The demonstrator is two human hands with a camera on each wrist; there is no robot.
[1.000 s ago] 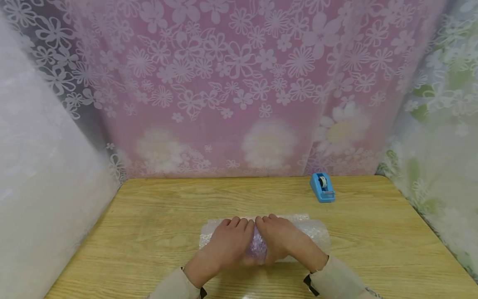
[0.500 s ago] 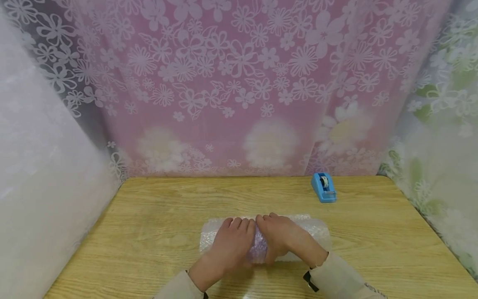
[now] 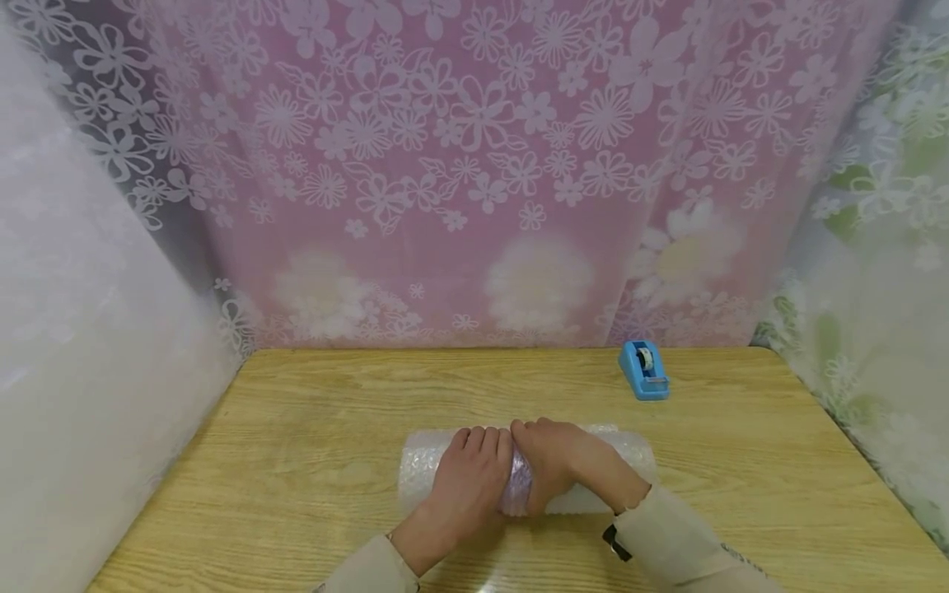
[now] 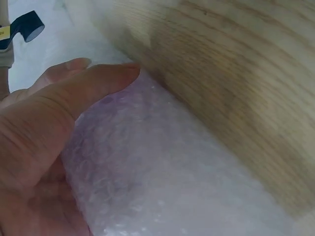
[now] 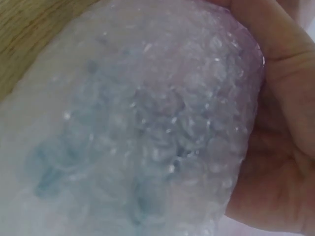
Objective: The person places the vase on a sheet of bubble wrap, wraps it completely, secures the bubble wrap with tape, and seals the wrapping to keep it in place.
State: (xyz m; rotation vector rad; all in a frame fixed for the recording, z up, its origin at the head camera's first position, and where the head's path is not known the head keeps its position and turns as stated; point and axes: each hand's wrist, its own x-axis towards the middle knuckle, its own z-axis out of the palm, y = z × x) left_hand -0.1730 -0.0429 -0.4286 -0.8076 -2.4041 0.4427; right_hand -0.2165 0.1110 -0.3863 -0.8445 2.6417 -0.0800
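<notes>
Bubble-wrap roll [image 3: 516,487] at lower centre of the head view; left hand [image 3: 473,473] and right hand [image 3: 558,461] curl round it, gripping side by side. Even pressure should keep layers snug, bubbles uncrushed.

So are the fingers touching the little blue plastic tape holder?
No, the tape holder sits apart, farther back on the yellow-brown wooden table, while the left fingers and right fingers grip the clear bubble-wrap roll.

Beneath the left grip [image 3: 472,473] lies a yellowish wood-grain worktop [image 3: 296,428], with a small glare [image 3: 488,586] on the near side. Beyond the grip hangs a white-flowered pink curtain [image 3: 445,222]; left of it slants a whitish sheet [image 3: 96,346], right of it a green-patterned curtain [image 3: 875,305].
</notes>
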